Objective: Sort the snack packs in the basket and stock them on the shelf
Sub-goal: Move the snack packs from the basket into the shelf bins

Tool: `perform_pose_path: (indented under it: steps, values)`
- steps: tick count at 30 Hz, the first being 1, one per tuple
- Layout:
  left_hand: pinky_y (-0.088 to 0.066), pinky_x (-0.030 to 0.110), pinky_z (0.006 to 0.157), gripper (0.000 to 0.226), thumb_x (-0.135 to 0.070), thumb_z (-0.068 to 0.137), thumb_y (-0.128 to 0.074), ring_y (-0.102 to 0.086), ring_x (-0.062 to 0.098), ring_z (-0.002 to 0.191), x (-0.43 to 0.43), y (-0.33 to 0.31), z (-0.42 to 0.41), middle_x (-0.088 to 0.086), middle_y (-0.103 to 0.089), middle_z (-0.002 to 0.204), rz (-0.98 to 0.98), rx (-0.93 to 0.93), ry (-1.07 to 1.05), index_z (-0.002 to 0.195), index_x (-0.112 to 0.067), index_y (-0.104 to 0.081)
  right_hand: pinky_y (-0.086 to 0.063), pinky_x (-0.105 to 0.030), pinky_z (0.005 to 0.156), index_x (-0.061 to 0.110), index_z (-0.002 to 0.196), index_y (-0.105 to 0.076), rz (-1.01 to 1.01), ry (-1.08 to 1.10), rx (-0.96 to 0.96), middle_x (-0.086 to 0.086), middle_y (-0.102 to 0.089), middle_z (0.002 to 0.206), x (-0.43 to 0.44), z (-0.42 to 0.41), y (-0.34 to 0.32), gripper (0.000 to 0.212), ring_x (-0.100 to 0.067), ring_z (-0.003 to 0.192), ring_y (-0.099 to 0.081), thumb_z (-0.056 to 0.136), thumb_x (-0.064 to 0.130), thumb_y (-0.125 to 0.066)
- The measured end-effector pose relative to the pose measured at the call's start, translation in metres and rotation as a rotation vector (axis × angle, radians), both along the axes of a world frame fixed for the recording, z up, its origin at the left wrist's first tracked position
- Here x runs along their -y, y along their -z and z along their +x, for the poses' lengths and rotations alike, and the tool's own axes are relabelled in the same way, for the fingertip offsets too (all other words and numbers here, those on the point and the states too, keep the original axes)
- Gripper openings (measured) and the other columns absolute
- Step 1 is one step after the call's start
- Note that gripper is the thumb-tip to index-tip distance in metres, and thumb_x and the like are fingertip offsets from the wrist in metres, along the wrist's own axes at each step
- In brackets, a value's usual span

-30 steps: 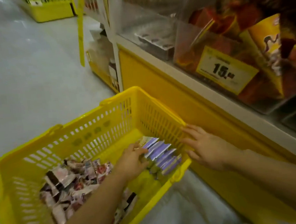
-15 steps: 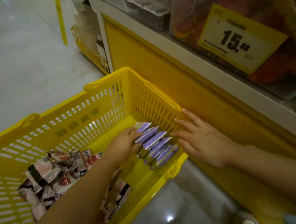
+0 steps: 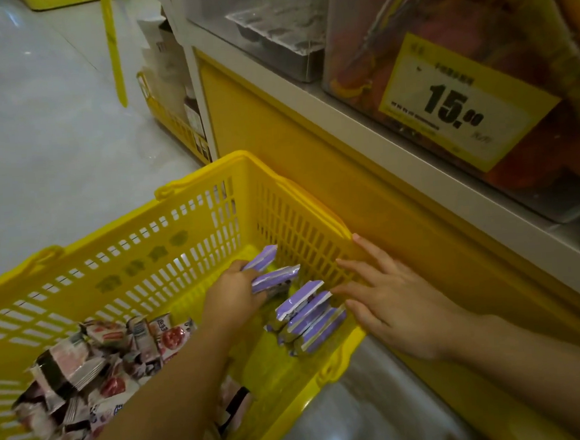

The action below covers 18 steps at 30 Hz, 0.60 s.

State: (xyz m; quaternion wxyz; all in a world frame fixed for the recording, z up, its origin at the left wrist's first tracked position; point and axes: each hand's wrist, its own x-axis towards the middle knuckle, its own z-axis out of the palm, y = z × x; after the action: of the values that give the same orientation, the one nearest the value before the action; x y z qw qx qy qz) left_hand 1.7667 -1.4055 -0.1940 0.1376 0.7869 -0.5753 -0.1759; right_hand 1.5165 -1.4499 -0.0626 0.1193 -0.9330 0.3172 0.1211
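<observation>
Since earlier, left hand (image 3: 233, 294) has lifted two purple packs (image 3: 275, 278) from the row; right hand (image 3: 396, 307) spread open beside it. Shelf (image 3: 360, 118) stocking not started.

There is just one camera. It sits on the person's head and looks forward and down, so both arms reach into the picture from the bottom edge. It is close to the yellow basket (image 3: 120, 266), which fills the lower left. The left hand (image 3: 233, 294) is inside the basket. The right hand (image 3: 394, 302) is at the basket's right wall, fingers (image 3: 353, 267) spread. Past the fingertips, up and to the right, is the shelf (image 3: 397, 150) with a price tag (image 3: 459, 105). Past them to the upper left is gray floor (image 3: 42, 134). The wide lens bends straight edges.
</observation>
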Motion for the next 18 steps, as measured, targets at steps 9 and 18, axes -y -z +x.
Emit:
perform_pose_path:
  steps: [9, 18]
  values:
    - [-0.034, 0.028, 0.060, 0.018, -0.028, 0.082, -0.075, -0.058, 0.022, 0.083, -0.032, -0.104, 0.040, 0.004, -0.059, 0.084, -0.082, -0.158, -0.020, 0.095, -0.016, -0.073, -0.020, -0.033, 0.114, 0.029, 0.143, -0.035, 0.050, 0.035, 0.071, 0.004, -0.036, 0.148, -0.013, 0.025, -0.055, 0.051, -0.015, 0.137, -0.032, 0.096, 0.043, -0.048]
    - [-0.035, 0.016, 0.051, 0.011, -0.037, 0.078, -0.078, -0.049, -0.004, 0.052, -0.083, -0.299, -0.011, -0.013, -0.060, 0.056, -0.148, -0.406, 0.302, 0.070, -0.035, -0.070, -0.038, -0.033, 0.107, 0.019, 0.138, -0.042, 0.250, 0.220, 0.645, 0.006, -0.050, 0.139, -0.069, 0.019, -0.167, 0.071, -0.007, 0.127, -0.047, 0.078, 0.029, -0.078]
